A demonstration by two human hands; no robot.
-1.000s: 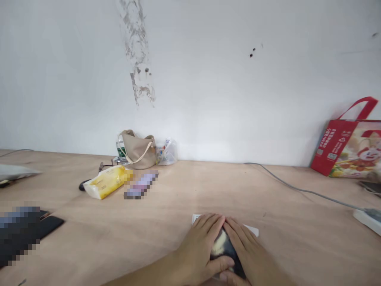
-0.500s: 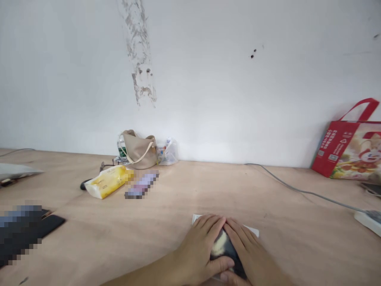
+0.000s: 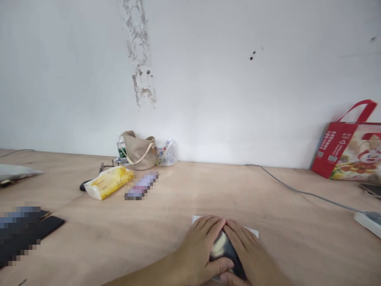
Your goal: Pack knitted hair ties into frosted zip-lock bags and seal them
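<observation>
A dark, glossy thing with a cream-coloured patch (image 3: 218,248) lies low in the view, right of centre, mostly covered by my hands. My left hand (image 3: 202,248) rests over its left side, fingers together and stretched forward. Over the right side lies my right hand (image 3: 250,250), its fingertips meeting those of the left. Both thumbs cross the thing's near part. Beneath them sits a white sheet or card (image 3: 252,231), of which only the far corners and a bit of the near edge show. Its kind and the covered thing's kind are hidden.
On the wooden table (image 3: 184,198) are a yellow tissue pack (image 3: 110,182), a blurred-out phone (image 3: 142,186), a beige handbag (image 3: 139,149) and a clear plastic bag (image 3: 168,153). At right stand a red shopping bag (image 3: 342,147) and a white power strip (image 3: 367,223) with a grey cable (image 3: 297,191). Dark flat items (image 3: 44,230) lie left.
Both hands stay in place on the dark thing, with no visible change of grip. The view has shifted very slightly.
</observation>
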